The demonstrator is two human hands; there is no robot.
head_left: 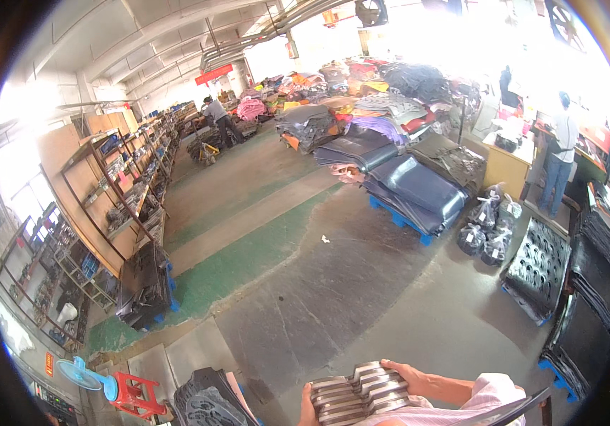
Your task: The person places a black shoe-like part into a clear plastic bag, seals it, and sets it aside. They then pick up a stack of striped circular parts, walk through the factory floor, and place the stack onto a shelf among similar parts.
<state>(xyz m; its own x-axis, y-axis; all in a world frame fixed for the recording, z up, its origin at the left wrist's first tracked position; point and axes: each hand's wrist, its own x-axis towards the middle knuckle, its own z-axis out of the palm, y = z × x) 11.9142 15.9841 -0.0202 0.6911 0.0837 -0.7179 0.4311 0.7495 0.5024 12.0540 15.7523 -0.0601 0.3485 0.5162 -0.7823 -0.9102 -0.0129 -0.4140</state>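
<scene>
A stack of shiny, curved metal cutting dies (358,394) is held between both my hands near the bottom edge. Against its left side presses my left hand (308,406), of which only part shows. My right hand (405,375) wraps the upper right corner, its fingertips over the metal, with a light striped sleeve (496,390) behind it. Just left of the dies lies a pile of dark sheets (209,401) with curved cut-outs.
A red stool (138,394) and blue fan (85,373) stand lower left. Shelving racks (99,184) line the left wall. Piled sheets on blue pallets (418,192) and black bags (486,231) occupy the right. One person (560,149) stands at the right, another (220,121) bends far off.
</scene>
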